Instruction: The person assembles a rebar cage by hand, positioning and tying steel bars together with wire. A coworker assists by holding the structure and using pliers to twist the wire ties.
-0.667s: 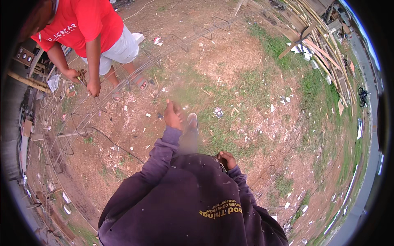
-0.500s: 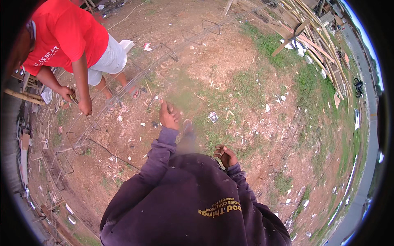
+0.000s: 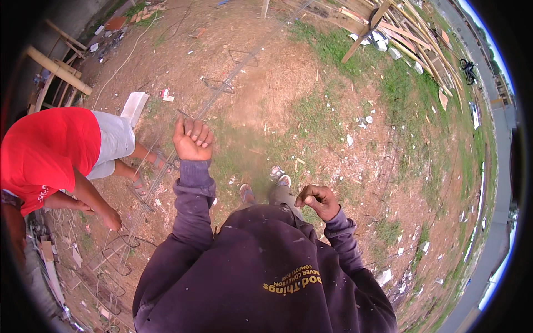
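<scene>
My left hand (image 3: 192,139) is raised out in front of me, fingers curled around a long thin steel rod (image 3: 233,72) that runs from the far ground down toward the lower left. My right hand (image 3: 317,201) is held as a closed fist by my waist, and nothing shows in it. Both arms are in dark purple sleeves. To my left a person in a red shirt (image 3: 47,150) bends over, one hand (image 3: 111,220) low at the same rod near wire frames (image 3: 119,247) on the ground.
Bent wire stirrups (image 3: 217,84) and a pale block (image 3: 134,105) lie on the bare dirt ahead. Wooden poles (image 3: 58,69) lean at the left, and a pile of timber (image 3: 400,33) sits at the top right. My sandalled feet (image 3: 247,192) stand on patchy grass.
My left hand has risen and closed around the rod. The person in red has shifted from the upper left to the left side of the view and bent lower.
</scene>
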### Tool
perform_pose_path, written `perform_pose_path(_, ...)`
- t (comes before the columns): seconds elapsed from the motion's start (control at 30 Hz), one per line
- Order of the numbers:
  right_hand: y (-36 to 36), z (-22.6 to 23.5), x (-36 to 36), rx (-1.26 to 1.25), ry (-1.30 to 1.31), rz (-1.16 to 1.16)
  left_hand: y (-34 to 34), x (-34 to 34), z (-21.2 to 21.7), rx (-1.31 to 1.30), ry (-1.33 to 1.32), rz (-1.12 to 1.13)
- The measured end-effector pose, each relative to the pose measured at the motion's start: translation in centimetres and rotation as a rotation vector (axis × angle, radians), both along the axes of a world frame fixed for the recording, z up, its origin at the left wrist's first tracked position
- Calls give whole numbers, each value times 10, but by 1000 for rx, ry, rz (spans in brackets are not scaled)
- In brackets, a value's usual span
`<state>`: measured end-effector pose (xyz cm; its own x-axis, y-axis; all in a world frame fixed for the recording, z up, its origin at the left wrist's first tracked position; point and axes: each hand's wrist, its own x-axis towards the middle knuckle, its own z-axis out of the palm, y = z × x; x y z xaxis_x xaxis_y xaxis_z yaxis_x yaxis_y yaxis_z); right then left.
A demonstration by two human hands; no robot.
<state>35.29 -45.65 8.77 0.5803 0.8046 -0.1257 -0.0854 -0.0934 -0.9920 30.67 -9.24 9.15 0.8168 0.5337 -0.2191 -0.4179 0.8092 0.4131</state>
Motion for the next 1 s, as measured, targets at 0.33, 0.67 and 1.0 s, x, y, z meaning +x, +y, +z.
perform_pose_path(0.33, 29, -5, 129, -53, 120, -40, 19, 128, 14, 32, -79, -34)
perform_pose_path(0.67, 31, 37, 348, -114, -665, 597, 5, 314, 59, 291, -23, 272)
perform_pose_path(1.0, 37, 64, 539, -118, -593, 622, 13, 496, 26, 230, 158, 267)
